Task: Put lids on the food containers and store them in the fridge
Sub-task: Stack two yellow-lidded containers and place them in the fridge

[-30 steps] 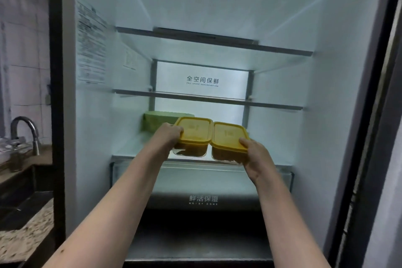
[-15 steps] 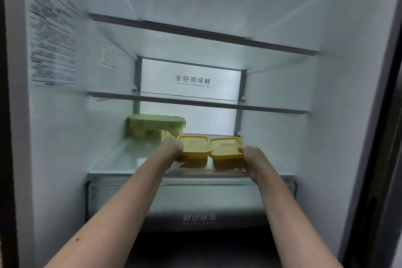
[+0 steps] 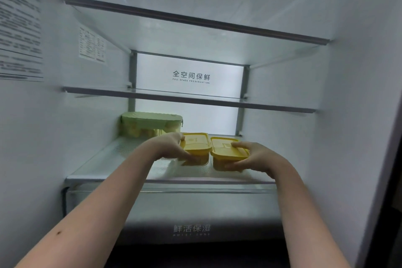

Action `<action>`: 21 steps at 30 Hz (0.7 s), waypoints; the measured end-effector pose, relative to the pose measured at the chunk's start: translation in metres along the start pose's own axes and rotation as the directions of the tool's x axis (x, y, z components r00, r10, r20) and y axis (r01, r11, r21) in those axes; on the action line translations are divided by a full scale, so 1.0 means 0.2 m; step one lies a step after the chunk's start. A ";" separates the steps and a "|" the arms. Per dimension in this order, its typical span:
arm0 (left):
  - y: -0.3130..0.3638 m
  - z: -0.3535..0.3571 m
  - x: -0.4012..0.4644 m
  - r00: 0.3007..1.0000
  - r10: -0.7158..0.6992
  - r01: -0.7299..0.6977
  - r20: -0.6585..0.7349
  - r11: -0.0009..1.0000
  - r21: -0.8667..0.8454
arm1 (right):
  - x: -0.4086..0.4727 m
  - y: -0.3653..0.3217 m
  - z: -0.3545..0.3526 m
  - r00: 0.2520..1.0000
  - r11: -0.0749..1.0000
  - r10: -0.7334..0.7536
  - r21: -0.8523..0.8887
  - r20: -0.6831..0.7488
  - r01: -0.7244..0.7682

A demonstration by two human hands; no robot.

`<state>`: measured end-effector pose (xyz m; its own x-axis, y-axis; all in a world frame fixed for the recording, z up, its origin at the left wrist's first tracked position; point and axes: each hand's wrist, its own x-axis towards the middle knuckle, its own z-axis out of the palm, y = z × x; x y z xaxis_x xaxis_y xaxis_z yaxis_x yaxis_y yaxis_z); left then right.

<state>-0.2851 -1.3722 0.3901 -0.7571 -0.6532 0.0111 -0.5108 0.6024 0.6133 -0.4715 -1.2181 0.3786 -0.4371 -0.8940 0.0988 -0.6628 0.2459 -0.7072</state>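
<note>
Two small containers with yellow lids stand side by side on the lowest glass shelf (image 3: 113,163) of the open fridge. My left hand (image 3: 171,148) grips the left yellow container (image 3: 196,142) from its left side, thumb low at the front. My right hand (image 3: 254,155) holds the right yellow container (image 3: 224,148), fingers over the lid's right edge and thumb under its front. Both containers appear to rest on the shelf. A larger container with a green lid (image 3: 151,123) stands behind them at the back left.
Two empty glass shelves (image 3: 195,100) sit above. A drawer with printed characters (image 3: 191,229) lies below the lowest shelf. Label stickers (image 3: 19,28) cover the fridge's left wall. The fridge's right wall is close to my right arm.
Both hands moved the two yellow containers forward and down onto the lowest shelf. The view has come closer to the fridge, so the sink and counter at the left are out of sight.
</note>
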 end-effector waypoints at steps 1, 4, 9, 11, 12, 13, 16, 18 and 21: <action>0.01 0.01 0.02 1.000 0.000 0.001 -0.008 0.999 0.041 | 0.02 0.00 0.00 1.000 0.999 -0.004 -0.033 -0.018 0.003; 0.03 0.04 0.08 0.999 0.014 -0.005 -0.052 0.985 0.170 | 0.10 0.00 -0.01 1.000 0.998 0.005 -0.058 -0.020 -0.006; 0.06 0.06 0.20 0.989 0.049 0.008 -0.143 0.926 0.376 | 0.23 0.01 -0.04 0.997 0.996 0.064 -0.060 -0.042 -0.066; 0.06 0.06 0.26 0.984 0.051 0.028 -0.169 0.899 0.436 | 0.29 0.03 -0.05 0.995 0.995 0.081 -0.060 -0.056 -0.084; 0.05 0.06 0.29 0.982 0.049 0.041 -0.182 0.886 0.461 | 0.32 0.04 -0.06 0.994 0.993 0.084 -0.074 -0.069 -0.090; 0.05 0.06 0.32 0.981 0.045 0.054 -0.191 0.876 0.480 | 0.35 0.05 -0.06 0.993 0.992 0.087 -0.087 -0.083 -0.095; 0.07 0.07 0.38 0.978 0.038 0.074 -0.207 0.860 0.505 | 0.42 0.09 -0.08 0.989 0.994 0.089 -0.059 -0.119 -0.097; 0.08 0.08 0.42 0.976 0.026 0.091 -0.215 0.850 0.519 | 0.46 0.12 -0.08 0.984 0.996 0.087 0.020 -0.154 -0.085; 0.08 0.09 0.48 0.976 0.015 0.106 -0.219 0.840 0.532 | 0.54 0.18 -0.08 0.965 0.970 0.116 0.235 -0.237 -0.059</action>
<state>-0.3729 -1.4161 0.3862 -0.6574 -0.7284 0.1927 -0.7262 0.6808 0.0960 -0.5529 -1.2994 0.3748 -0.6427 -0.7450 0.1787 -0.4743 0.2038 -0.8564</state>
